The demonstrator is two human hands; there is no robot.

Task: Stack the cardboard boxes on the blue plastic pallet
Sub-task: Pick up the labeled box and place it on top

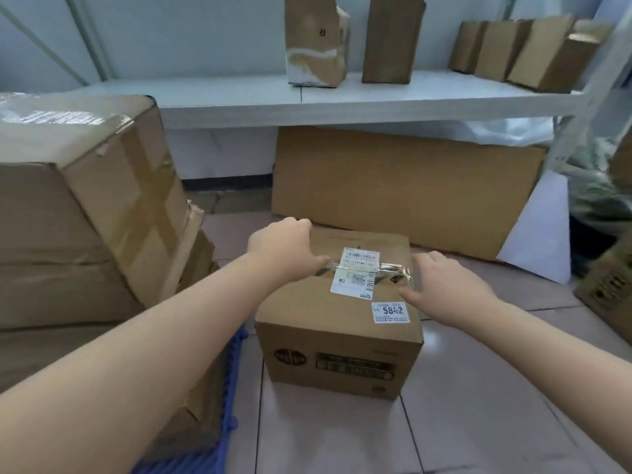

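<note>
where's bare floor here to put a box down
Bare tile lies right of and in front of the labelled box; a narrow strip runs between the stack and the big box. The pallet looks crowded.

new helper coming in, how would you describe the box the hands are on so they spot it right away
Below the white shelf, on the tiled floor right of the blue pallet, sits a small cardboard box. Only it carries a white sticker reading 5842.

Brown cardboard box [337, 323] with white barcode labels [357, 272], black "5842" sticker [391, 312], dark printing on its front. Blue ridged pallet [219, 436]. Pale pinkish floor tiles [478, 422], dark grout lines. White shelf [342, 100].
</note>
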